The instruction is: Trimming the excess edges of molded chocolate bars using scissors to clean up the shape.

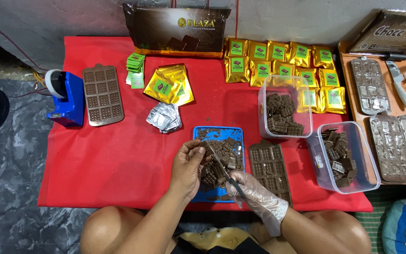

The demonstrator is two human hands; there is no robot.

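My bare left hand (pixel 189 164) pinches a small chocolate bar over a blue tray (pixel 202 134) heaped with chocolate pieces and trimmings (pixel 225 155). My right hand (pixel 252 188), in a clear plastic glove, grips small scissors (pixel 222 167) whose blades point up toward the bar in my left hand. A brown mould filled with chocolate bars (pixel 271 169) lies right of the tray, close to my right hand.
Two clear tubs of chocolate bars (pixel 285 106) (pixel 341 157) stand to the right. Gold pouches (pixel 278 63), silver foil wrappers (pixel 165 116), green labels (pixel 136 68), another brown mould (pixel 103 94) and a blue tape dispenser (pixel 66 99) lie on the red cloth (pixel 128 160). Clear moulds (pixel 391 146) sit far right.
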